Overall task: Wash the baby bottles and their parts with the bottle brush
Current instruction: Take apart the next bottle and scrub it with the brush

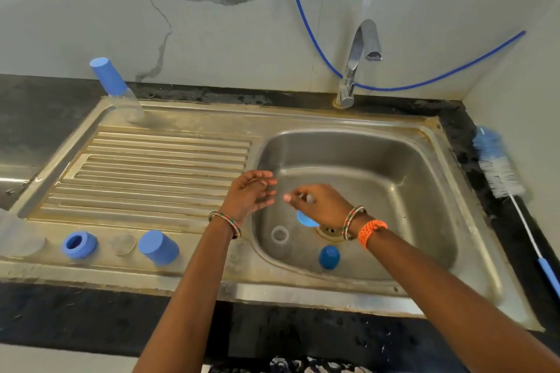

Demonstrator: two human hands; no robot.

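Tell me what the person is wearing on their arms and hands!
Both arms are bare, with no sleeves and no gloves. The left wrist has thin bangles with red, green and gold colours. The right wrist has matching bangles, plus a bright orange braided band right behind them. I can't see any rings on the fingers.

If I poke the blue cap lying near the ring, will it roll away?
Probably a little: the blue cap lies tilted on its round side. It looks like light plastic, so a poke should move it easily. The sink rim seems raised and may stop it.
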